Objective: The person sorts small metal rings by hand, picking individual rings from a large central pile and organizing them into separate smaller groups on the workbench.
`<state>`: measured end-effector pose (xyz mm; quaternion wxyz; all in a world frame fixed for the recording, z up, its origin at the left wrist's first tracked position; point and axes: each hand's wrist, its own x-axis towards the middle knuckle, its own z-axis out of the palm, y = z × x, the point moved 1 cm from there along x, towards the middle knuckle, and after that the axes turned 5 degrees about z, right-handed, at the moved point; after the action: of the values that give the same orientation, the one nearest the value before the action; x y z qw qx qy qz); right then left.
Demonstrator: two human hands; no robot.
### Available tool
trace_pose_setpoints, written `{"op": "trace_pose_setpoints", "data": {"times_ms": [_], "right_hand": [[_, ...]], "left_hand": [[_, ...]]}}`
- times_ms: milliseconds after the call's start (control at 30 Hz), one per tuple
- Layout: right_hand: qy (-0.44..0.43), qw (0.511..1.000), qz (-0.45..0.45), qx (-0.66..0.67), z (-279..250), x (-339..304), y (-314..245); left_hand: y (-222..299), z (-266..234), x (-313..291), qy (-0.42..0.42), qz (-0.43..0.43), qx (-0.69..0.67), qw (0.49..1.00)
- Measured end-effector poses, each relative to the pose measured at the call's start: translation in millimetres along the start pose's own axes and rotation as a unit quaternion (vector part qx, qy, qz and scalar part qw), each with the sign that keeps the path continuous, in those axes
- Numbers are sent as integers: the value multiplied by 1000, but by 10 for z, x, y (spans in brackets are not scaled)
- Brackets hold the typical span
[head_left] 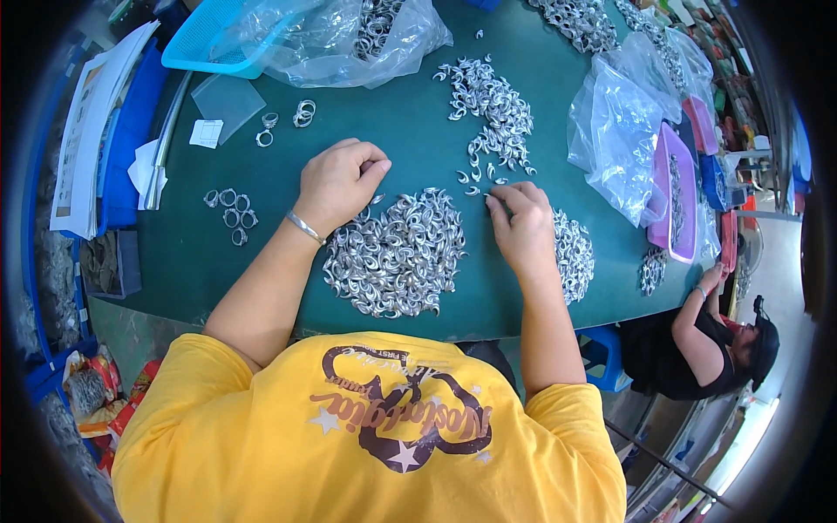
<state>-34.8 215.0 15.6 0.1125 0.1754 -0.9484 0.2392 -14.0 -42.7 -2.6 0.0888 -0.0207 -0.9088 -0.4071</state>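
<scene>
A large pile of small curved silver metal pieces (pixel 397 253) lies on the green table before me. My left hand (pixel 343 183) is closed above its upper left edge, fingers curled in; anything inside them is hidden. On the other side, my right hand (pixel 523 225) pinches thumb and forefinger together at a small curved metal piece, mostly covered by the fingertips. A few loose pieces (pixel 473 190) lie just beyond those fingertips, below a looser scattered heap (pixel 493 105). Another pile (pixel 574 259) sits right beside my right wrist, partly hidden by it.
Several ring-shaped metal parts (pixel 235 213) lie at left, with more rings (pixel 303 113) farther back. A blue basket (pixel 196 39) and plastic bag (pixel 349 52) stand at the back. Bags (pixel 615 131) and a pink tray (pixel 670 192) line the right; a person (pixel 706 349) sits beyond.
</scene>
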Motion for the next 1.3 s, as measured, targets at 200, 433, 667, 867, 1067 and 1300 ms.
{"op": "trace_pose_setpoints", "data": {"times_ms": [200,433,667,867,1067,1300], "right_hand": [[5,999,-38,-27,74,-95,-32],[34,999,22,-7,-22,-38,149],[-33,999,-11,-23,-187,-96,29],[-58,986,110,-110,-597,-47,328],[31,999,-29,-23,44,175,196],[-6,996,-79,29,-10,11,140]], "left_hand": [[-43,0,-18,8,2,0,1000],[-18,23,1,-3,2,-5,1000],[-41,15,-2,5,3,4,1000],[-37,13,0,1,-10,12,1000],[-17,23,12,7,13,-1,1000],[-32,-1,-12,10,8,1,1000]]}}
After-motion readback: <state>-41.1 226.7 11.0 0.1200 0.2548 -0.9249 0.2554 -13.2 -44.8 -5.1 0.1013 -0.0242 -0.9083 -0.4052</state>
